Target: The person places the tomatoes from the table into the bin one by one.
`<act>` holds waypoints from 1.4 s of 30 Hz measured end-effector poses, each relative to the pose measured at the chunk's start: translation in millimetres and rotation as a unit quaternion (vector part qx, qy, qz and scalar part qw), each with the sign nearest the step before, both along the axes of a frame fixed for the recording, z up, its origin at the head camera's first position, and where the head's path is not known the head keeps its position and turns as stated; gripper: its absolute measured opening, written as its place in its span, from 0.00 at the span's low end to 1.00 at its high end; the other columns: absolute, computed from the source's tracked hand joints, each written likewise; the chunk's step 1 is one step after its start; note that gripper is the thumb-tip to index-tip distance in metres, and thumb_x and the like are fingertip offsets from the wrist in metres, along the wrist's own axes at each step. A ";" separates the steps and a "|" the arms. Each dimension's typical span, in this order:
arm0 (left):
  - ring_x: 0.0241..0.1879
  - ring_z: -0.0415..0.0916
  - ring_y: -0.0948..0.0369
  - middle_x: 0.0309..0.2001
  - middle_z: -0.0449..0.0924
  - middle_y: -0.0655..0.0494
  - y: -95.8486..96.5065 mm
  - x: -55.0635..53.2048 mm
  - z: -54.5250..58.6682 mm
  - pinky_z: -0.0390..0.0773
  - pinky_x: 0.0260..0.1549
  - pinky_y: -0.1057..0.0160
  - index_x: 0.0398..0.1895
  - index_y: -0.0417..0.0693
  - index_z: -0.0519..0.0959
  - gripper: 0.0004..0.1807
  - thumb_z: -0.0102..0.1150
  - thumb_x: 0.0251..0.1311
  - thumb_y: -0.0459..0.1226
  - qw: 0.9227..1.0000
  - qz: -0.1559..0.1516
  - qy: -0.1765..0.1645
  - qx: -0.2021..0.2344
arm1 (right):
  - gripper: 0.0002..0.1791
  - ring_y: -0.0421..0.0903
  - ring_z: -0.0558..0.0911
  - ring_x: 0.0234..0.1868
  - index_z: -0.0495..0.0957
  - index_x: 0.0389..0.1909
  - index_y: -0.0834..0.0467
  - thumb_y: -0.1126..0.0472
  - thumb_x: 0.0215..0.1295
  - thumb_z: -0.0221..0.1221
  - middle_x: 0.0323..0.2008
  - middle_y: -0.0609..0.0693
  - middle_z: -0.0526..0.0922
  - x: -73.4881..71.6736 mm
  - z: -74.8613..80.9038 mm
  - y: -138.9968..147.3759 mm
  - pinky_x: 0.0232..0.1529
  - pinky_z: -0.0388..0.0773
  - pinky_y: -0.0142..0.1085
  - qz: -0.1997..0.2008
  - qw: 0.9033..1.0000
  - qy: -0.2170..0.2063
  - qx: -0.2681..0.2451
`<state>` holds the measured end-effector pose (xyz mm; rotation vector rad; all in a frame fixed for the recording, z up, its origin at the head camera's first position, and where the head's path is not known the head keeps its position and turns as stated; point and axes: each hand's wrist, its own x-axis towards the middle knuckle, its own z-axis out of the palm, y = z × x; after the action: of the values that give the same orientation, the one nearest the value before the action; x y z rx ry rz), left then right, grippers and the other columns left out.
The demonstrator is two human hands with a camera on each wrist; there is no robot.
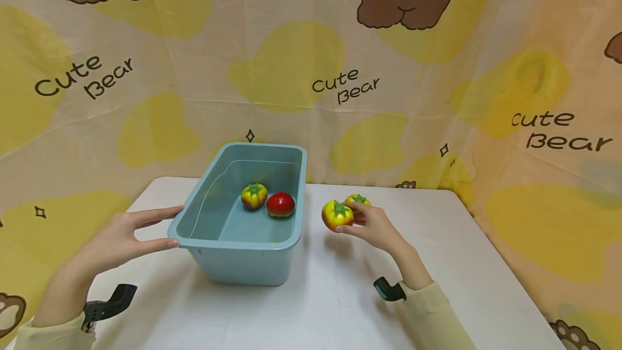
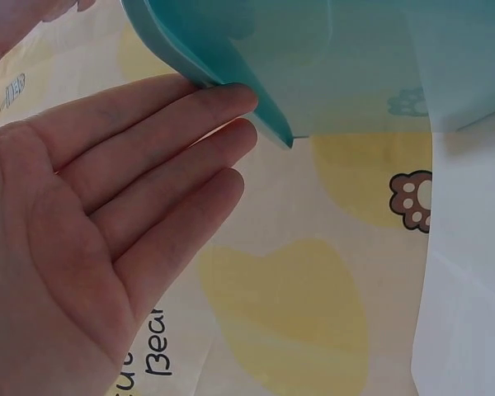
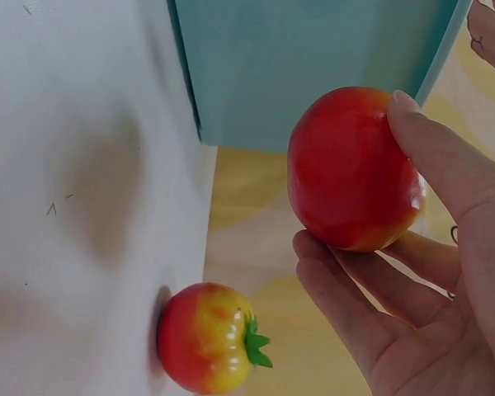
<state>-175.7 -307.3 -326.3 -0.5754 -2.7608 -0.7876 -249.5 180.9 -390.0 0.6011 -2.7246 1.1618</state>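
My right hand (image 1: 371, 226) pinches a red-and-yellow toy tomato (image 1: 336, 216) between thumb and fingers, above the table to the right of the bin. In the right wrist view its glossy red underside (image 3: 351, 169) faces the camera. Another tomato (image 3: 206, 338) sits on the table just behind it, partly hidden in the head view. A blue-green plastic bin (image 1: 238, 245) stands left of centre, holding a yellow-green tomato (image 1: 254, 196) and a red one (image 1: 280, 204). At the bin's left rim my left hand (image 1: 127, 239) touches with straight fingers (image 2: 173, 124), thumb apart.
The white table (image 1: 340, 307) ends at a fabric backdrop (image 1: 272, 80) printed with bears and yellow patches, which also runs along the sides. Each wrist carries a black strap mount, the left one (image 1: 110, 302) near the table's front left.
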 end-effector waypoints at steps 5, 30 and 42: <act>0.51 0.66 0.82 0.55 0.80 0.63 0.1 0.4 0.2 0.68 0.43 0.80 0.60 0.69 0.74 0.33 0.72 0.47 0.50 1.000 0.005 0.001 -0.004 | 0.39 0.49 0.83 0.46 0.74 0.58 0.59 0.42 0.47 0.70 0.51 0.54 0.80 1.5 3.2 2.6 0.47 0.80 0.39 -0.002 1.000 0.011 0.007; 0.52 0.67 0.81 0.55 0.79 0.61 0.3 1.5 -0.2 0.67 0.43 0.81 0.60 0.69 0.74 0.33 0.71 0.47 0.50 1.000 0.004 -0.002 -0.002 | 0.33 0.47 0.81 0.48 0.76 0.57 0.57 0.47 0.50 0.70 0.52 0.51 0.81 10.6 35.6 5.5 0.45 0.81 0.36 0.033 0.997 0.070 0.000; 0.52 0.65 0.83 0.55 0.79 0.60 0.3 1.3 -0.7 0.68 0.43 0.80 0.61 0.69 0.73 0.33 0.71 0.47 0.51 1.000 0.006 -0.007 -0.003 | 0.34 0.46 0.80 0.48 0.74 0.59 0.52 0.46 0.50 0.70 0.51 0.48 0.80 10.8 55.9 1.1 0.47 0.81 0.38 0.056 0.995 0.082 -0.006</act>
<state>-174.4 -307.0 -327.0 -0.5553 -2.7778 -0.7825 -238.7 182.1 -334.0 0.8194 -2.5741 1.0983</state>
